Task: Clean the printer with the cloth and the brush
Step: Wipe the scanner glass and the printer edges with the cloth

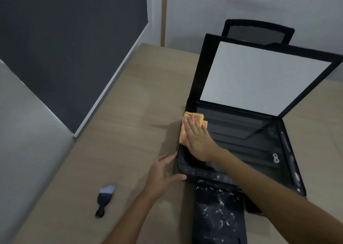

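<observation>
Right hand [197,139] flat on cloth [185,130]

You've got a light wood-grain desk [120,113] filling the middle of view, w/ a dark grey divider panel [65,48] in a pale frame standing along its left edge. Behind the desk's far edge there's a black mesh chair back [258,31] against a pale wall [259,2], and a thin wooden strip [164,13] runs vertically up that wall near the desk's far left corner.
</observation>
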Tool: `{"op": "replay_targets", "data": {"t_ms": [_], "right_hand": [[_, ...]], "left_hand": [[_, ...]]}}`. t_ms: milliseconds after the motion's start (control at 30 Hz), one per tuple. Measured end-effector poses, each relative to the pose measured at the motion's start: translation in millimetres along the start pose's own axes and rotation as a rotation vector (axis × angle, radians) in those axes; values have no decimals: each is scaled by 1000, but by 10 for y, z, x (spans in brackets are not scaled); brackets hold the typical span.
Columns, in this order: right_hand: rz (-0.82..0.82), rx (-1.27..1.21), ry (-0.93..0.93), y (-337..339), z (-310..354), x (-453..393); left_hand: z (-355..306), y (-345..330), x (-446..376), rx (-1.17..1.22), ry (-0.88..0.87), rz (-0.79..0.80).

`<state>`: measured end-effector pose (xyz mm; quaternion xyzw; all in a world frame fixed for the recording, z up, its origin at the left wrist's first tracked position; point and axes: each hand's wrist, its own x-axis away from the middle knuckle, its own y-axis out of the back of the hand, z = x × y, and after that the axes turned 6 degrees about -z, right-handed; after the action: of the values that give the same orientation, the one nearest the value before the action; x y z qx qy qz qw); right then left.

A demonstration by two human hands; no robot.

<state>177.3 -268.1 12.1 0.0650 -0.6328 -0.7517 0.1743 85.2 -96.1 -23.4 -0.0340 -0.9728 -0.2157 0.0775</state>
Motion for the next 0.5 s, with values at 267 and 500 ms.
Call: {"op": "replay_targets", "data": {"t_ms": [267, 500], "right_hand": [[-29, 23, -13, 7, 24, -101], [-32, -52, -172, 60, -141, -575]], "left_hand": [[-12, 31, -72, 17, -34, 15], [-68, 41, -10, 29, 12, 24]]}}
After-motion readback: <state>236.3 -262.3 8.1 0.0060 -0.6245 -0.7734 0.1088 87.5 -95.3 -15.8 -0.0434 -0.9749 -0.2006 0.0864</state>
